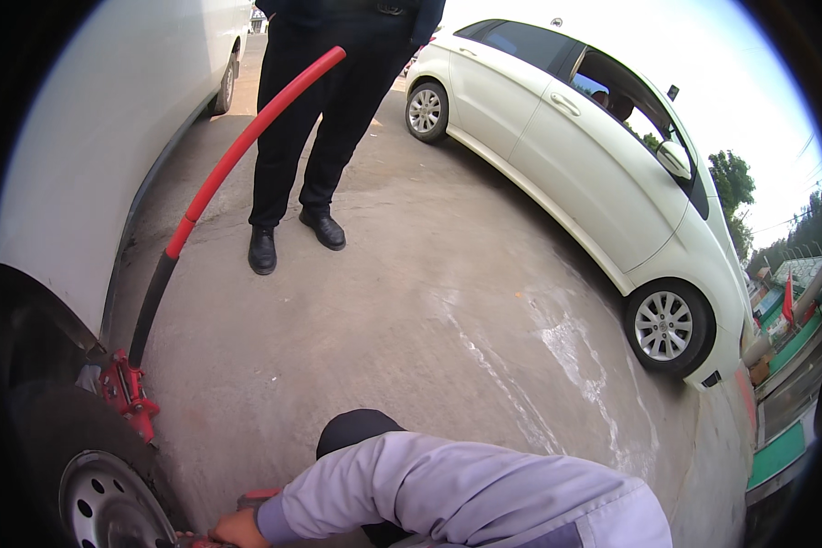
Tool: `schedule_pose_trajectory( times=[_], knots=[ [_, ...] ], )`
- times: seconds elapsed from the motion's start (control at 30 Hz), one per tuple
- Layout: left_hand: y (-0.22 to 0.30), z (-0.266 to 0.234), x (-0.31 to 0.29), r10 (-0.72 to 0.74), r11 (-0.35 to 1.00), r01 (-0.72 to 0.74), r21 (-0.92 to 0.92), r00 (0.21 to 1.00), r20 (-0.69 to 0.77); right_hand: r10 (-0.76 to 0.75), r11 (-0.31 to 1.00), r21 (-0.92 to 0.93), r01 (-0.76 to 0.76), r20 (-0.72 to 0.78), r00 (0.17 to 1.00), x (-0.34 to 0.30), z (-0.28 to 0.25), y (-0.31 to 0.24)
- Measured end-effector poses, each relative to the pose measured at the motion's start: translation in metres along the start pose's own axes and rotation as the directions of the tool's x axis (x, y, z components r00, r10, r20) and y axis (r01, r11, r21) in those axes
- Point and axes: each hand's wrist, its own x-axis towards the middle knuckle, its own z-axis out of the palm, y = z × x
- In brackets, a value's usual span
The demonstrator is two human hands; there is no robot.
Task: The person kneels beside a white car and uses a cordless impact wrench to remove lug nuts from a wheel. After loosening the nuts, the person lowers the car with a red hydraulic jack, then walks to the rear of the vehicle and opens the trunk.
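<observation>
From the lower right, my right arm in a grey-lilac sleeve reaches across to the wheel. My right hand (237,528) is closed round a red tool (258,498), most of it hidden by the hand and sleeve. The tool's front end is close to the silver steel wheel (114,500), whose rim has round holes. A small patch of fingers (185,537) shows between tool and wheel at the lower edge, perhaps my left hand; its grip is cut off. Behind the wheel, a red jack (128,395) stands beside the white vehicle (91,155).
The jack's long red and black handle (237,151) slants up over the concrete ground (365,301). A person in dark trousers (315,119) and black shoes stands beyond it. A white car (566,155) is parked at the right. My dark shoe or knee (356,429) shows behind my sleeve.
</observation>
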Motion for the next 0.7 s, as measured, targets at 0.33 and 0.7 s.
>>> schedule_pose_trajectory(
  times=[0.33,0.7],
  knots=[
    [-0.017,0.038,-0.003,0.011,0.991,0.006,0.132,0.992,-0.125,0.055,0.990,-0.129,-0.061,-0.049,0.997,-0.010,-0.014,-0.006],
    [-0.019,0.058,-0.018,-0.047,0.977,0.045,0.209,0.999,0.006,0.097,0.981,-0.168,-0.095,0.002,0.995,-0.012,-0.020,-0.013]
  ],
)
